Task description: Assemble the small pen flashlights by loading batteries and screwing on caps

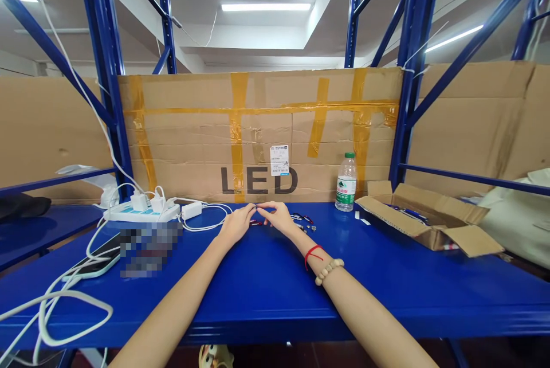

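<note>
My left hand (235,223) and my right hand (279,218) meet far out on the blue metal shelf (266,288), fingertips pinched together on a tiny part with thin red and dark wires (256,208). More small wired parts (304,222) lie scattered just right of my right hand. A red string and a bead bracelet (329,271) circle my right wrist.
A white power strip (141,212) with chargers and white cables (60,299) sits at the left, beside a phone (92,262). A water bottle (346,183) stands right of centre, then an open cardboard box (429,216). A taped cardboard wall marked LED (258,133) closes the back.
</note>
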The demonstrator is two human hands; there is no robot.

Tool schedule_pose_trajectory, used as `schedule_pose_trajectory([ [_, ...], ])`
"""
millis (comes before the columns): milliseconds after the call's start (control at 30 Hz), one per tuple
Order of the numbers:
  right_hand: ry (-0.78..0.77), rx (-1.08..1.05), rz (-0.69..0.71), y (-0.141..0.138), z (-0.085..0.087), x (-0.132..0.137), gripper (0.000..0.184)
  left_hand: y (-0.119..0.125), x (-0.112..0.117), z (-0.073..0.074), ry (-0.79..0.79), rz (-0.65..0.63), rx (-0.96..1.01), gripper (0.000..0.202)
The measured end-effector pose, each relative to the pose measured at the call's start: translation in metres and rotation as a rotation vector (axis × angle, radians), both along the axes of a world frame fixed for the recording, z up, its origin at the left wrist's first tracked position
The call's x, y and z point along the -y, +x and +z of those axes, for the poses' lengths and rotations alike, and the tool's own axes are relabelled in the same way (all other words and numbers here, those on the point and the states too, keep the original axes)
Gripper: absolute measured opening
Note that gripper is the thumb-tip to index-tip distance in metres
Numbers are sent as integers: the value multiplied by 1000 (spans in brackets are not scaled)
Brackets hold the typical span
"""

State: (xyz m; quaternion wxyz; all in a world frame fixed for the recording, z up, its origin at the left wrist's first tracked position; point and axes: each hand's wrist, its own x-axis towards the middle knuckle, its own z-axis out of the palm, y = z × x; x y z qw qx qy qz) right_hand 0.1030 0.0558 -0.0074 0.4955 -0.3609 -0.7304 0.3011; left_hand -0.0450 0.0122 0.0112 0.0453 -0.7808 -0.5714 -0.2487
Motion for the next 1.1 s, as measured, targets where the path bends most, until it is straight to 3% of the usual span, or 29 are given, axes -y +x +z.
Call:
schedule_pose_trajectory([
  [333, -227, -127, 121, 7, 6, 11, 28, -1, -2, -6, -47, -140, 57, 27],
  [733, -249, -70, 95, 9, 5, 9, 24, 0, -1, -13, -70, -119, 26, 22],
  [1100, -249, 47, 184, 23, 14, 11, 28, 5, 10, -7, -116, -183, -10, 19],
])
